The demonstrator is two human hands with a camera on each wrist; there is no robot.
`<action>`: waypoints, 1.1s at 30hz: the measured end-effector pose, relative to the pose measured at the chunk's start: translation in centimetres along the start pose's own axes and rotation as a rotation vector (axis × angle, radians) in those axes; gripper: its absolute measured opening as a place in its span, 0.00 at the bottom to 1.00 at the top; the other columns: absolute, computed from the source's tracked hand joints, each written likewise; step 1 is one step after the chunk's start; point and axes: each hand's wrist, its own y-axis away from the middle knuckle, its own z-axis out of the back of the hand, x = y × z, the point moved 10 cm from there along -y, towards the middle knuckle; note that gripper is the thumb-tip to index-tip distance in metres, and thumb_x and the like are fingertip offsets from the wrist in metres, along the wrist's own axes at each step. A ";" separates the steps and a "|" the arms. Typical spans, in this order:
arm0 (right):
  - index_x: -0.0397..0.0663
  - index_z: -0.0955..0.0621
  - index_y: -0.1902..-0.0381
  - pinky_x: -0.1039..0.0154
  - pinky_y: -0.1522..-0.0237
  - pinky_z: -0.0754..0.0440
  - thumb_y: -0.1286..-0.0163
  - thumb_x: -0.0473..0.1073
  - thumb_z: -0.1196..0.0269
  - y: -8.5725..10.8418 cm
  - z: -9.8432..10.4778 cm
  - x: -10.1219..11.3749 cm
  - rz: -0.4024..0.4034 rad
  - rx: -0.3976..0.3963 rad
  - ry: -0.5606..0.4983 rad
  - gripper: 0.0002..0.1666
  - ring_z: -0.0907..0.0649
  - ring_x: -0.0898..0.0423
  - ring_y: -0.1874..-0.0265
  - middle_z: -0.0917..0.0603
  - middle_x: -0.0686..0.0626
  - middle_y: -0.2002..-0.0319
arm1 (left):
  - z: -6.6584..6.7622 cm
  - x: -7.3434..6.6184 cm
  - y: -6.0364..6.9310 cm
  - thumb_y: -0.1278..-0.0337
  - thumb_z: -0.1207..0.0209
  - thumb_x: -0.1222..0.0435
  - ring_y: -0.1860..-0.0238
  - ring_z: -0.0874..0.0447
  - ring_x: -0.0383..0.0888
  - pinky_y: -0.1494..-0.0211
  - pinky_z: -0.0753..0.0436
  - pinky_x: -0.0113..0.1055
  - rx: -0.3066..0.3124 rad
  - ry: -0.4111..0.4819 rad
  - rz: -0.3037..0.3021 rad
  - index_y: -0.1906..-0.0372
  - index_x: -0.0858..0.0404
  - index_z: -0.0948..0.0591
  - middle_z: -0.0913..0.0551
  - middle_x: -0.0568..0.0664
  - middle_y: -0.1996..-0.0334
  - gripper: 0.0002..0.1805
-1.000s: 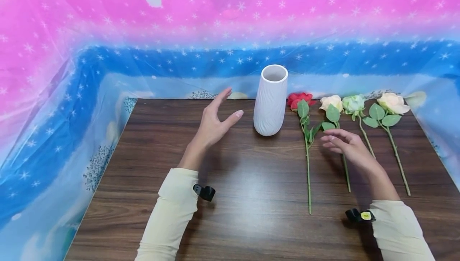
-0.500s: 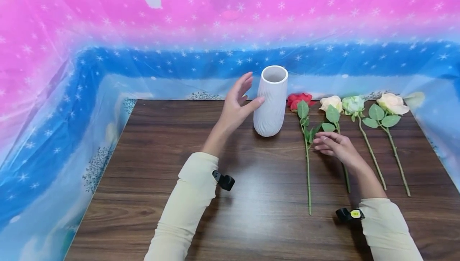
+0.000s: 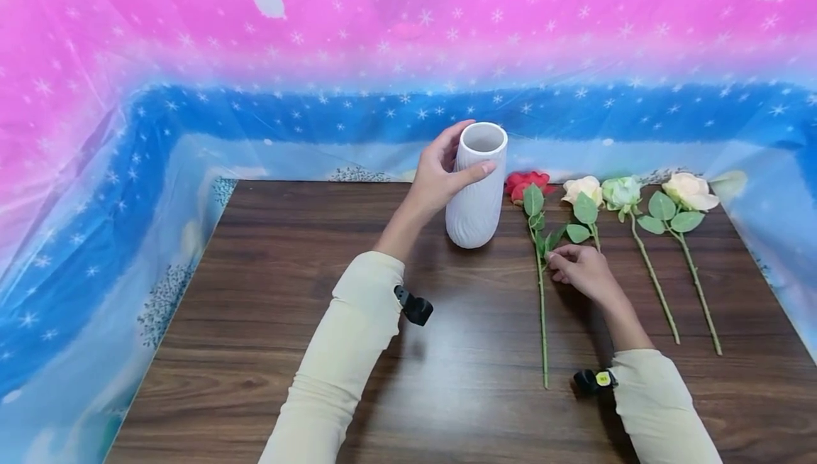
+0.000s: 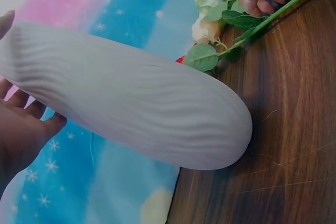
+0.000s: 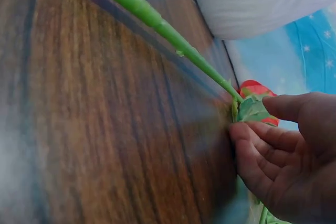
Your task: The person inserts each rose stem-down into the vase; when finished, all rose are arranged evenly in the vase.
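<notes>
A white ribbed vase (image 3: 475, 201) stands upright on the dark wood table. My left hand (image 3: 440, 173) grips it near the rim, thumb across the front and fingers behind; in the left wrist view, this hand (image 4: 23, 129) is partly cut off by the frame. To the vase's right lies a red rose (image 3: 527, 186), its green stem pointing toward me. Beside the stem's leaves is my right hand (image 3: 582, 269). In the right wrist view, a gap shows between its thumb (image 5: 286, 107) and fingers, close to a leaf (image 5: 253, 109).
Right of the red rose lie a cream rose (image 3: 582, 191), a pale green flower (image 3: 621, 193) and another cream rose (image 3: 689, 191), all on the wood table (image 3: 287, 265). Behind the table hangs a pink and blue patterned cloth (image 3: 319, 106).
My left hand has moved right and taken hold of the vase. My right hand has moved left, toward the red rose's stem, its fingers drawing closer together.
</notes>
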 end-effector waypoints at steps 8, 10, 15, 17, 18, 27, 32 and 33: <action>0.27 0.19 0.43 0.68 0.63 0.12 0.24 0.50 0.39 -0.9 -0.5 -0.3 -0.044 0.050 -0.044 0.28 0.13 0.65 0.71 0.10 0.39 0.61 | -0.1 0.0 -0.7 0.45 0.32 0.72 0.42 0.18 0.49 0.41 0.18 0.37 0.020 0.024 0.006 0.28 0.61 0.29 0.20 0.61 0.39 0.38; 0.27 0.19 0.45 0.68 0.64 0.12 0.26 0.50 0.37 -1.2 -0.6 -0.5 -0.063 0.057 -0.069 0.28 0.14 0.66 0.72 0.10 0.44 0.65 | -0.2 0.2 -0.8 0.45 0.31 0.72 0.42 0.18 0.49 0.41 0.18 0.37 0.019 0.030 0.003 0.28 0.61 0.29 0.20 0.61 0.39 0.38; 0.32 0.16 0.49 0.70 0.66 0.13 0.31 0.53 0.32 -1.4 -0.7 -1.0 -0.119 0.019 -0.040 0.27 0.14 0.66 0.75 0.11 0.56 0.74 | -0.2 0.4 -1.0 0.46 0.31 0.72 0.41 0.19 0.49 0.40 0.18 0.37 0.010 0.013 0.000 0.28 0.63 0.29 0.20 0.61 0.39 0.38; 0.35 0.15 0.51 0.69 0.67 0.15 0.33 0.55 0.31 -1.3 -0.7 -1.0 -0.136 -0.003 0.001 0.27 0.15 0.65 0.76 0.12 0.58 0.77 | -0.2 0.5 -1.0 0.45 0.31 0.71 0.41 0.19 0.49 0.40 0.18 0.38 0.008 0.007 0.002 0.28 0.63 0.29 0.20 0.61 0.39 0.38; 0.36 0.15 0.53 0.69 0.68 0.16 0.33 0.56 0.31 -1.3 -0.7 -1.0 -0.141 -0.011 0.018 0.27 0.16 0.64 0.76 0.13 0.58 0.78 | -0.2 0.5 -1.1 0.45 0.31 0.71 0.41 0.19 0.49 0.39 0.18 0.38 0.008 0.006 0.003 0.28 0.63 0.29 0.20 0.61 0.38 0.38; 0.46 0.18 0.68 0.65 0.68 0.26 0.39 0.62 0.29 -1.2 -0.5 -0.8 -0.165 -0.059 0.176 0.25 0.20 0.54 0.72 0.17 0.55 0.79 | -0.2 0.8 -0.9 0.45 0.30 0.70 0.40 0.18 0.49 0.38 0.17 0.38 0.005 -0.008 0.019 0.28 0.61 0.29 0.20 0.60 0.38 0.38; 0.46 0.17 0.65 0.65 0.68 0.25 0.41 0.65 0.29 -1.3 -0.7 -0.6 -0.161 -0.067 0.223 0.27 0.19 0.51 0.68 0.15 0.49 0.70 | -0.3 0.7 -0.9 0.45 0.30 0.69 0.40 0.19 0.49 0.39 0.18 0.38 0.007 -0.009 0.011 0.28 0.61 0.29 0.20 0.59 0.38 0.38; 0.46 0.16 0.65 0.65 0.68 0.25 0.41 0.65 0.28 -1.4 -0.8 -0.5 -0.155 -0.067 0.232 0.28 0.19 0.51 0.68 0.14 0.48 0.68 | -0.2 0.7 -0.9 0.45 0.30 0.69 0.40 0.19 0.49 0.39 0.18 0.38 0.006 -0.009 0.010 0.28 0.61 0.29 0.20 0.59 0.38 0.38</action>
